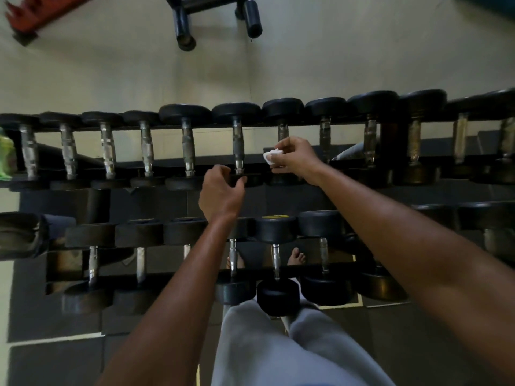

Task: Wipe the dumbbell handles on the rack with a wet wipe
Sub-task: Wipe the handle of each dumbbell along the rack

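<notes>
A two-tier dumbbell rack [295, 270] stretches across the view, with several black dumbbells on each tier. My right hand [295, 156] pinches a crumpled white wet wipe [271, 156] over the handle of one upper-tier dumbbell [282, 130], most of which it hides. Just to the left, the neighbouring dumbbell handle [238, 144] is bare metal. My left hand [221, 192] curls its fingers on that dumbbell's near head [250, 180].
A green bottle [7, 156] stands at the rack's far left. A black bench frame [214, 18] and a red object [36, 12] lie on the pale floor beyond. My grey trouser legs [278, 344] and bare feet are below the lower tier.
</notes>
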### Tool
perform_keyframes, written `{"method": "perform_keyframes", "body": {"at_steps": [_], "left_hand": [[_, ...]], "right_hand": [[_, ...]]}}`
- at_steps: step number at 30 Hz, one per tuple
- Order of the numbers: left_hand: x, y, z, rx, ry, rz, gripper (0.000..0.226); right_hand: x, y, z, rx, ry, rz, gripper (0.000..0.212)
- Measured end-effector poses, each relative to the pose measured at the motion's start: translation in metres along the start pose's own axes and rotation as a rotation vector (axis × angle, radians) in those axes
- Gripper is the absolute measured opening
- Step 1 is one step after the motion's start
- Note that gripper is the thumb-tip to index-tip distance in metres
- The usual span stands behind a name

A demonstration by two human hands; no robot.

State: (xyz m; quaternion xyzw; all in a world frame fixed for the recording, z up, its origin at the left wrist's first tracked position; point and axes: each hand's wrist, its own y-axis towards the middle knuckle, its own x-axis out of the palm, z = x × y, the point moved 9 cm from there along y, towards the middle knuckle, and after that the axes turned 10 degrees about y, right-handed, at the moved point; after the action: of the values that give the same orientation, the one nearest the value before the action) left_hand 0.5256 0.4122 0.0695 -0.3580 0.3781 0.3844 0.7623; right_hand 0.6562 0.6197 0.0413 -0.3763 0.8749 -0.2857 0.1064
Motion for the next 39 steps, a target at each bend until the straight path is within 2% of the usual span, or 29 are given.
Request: {"method": "perform_keyframes", "body": {"at_steps": [3, 5, 9, 14, 19, 22, 25, 29, 32, 36, 39], "left_hand": [[0.022, -0.015, 0.042, 0.106, -0.040, -0.028, 0.035], [0.046, -0.020, 0.062, 0.124, -0.078, -0.091, 0.041], [0.084, -0.023, 0.071, 0.030, -0.046, -0.128, 0.061], [0.094, -0.012, 0.063, -0.064, -0.047, -0.100, 0.058], [0.099, -0.005, 0.057, -0.094, -0.042, -0.107, 0.060], [0.099, -0.005, 0.058, -0.087, -0.045, -0.100, 0.058], [0.098, -0.007, 0.056, -0.094, -0.044, -0.094, 0.057], [0.098, -0.011, 0.057, -0.077, -0.046, -0.070, 0.057], [0.098, -0.013, 0.058, -0.078, -0.052, -0.048, 0.059], [0.098, -0.013, 0.058, -0.090, -0.076, -0.045, 0.058], [0.099, -0.012, 0.057, -0.080, -0.079, -0.043, 0.058]], "right_hand": [[-0.027, 0.003, 0.003, 0.011, -0.015, 0.048, 0.042], [-0.042, 0.009, 0.003, 0.007, -0.072, 0.070, 0.038], [-0.058, 0.024, 0.005, -0.008, -0.158, 0.062, 0.030], [-0.064, 0.033, -0.001, -0.157, -0.354, 0.024, 0.030], [-0.063, 0.041, 0.007, -0.126, -0.273, -0.037, 0.026], [-0.062, 0.043, 0.009, -0.121, -0.303, -0.076, 0.031], [-0.049, 0.039, -0.008, -0.321, -0.500, -0.158, 0.030], [-0.019, 0.029, -0.019, -0.654, -0.992, -0.302, 0.024], [-0.013, 0.032, -0.011, -0.702, -1.204, -0.349, 0.025], [-0.009, 0.041, -0.015, -0.755, -1.338, -0.342, 0.035], [0.007, 0.055, -0.010, -0.690, -1.497, -0.346, 0.039]]}}
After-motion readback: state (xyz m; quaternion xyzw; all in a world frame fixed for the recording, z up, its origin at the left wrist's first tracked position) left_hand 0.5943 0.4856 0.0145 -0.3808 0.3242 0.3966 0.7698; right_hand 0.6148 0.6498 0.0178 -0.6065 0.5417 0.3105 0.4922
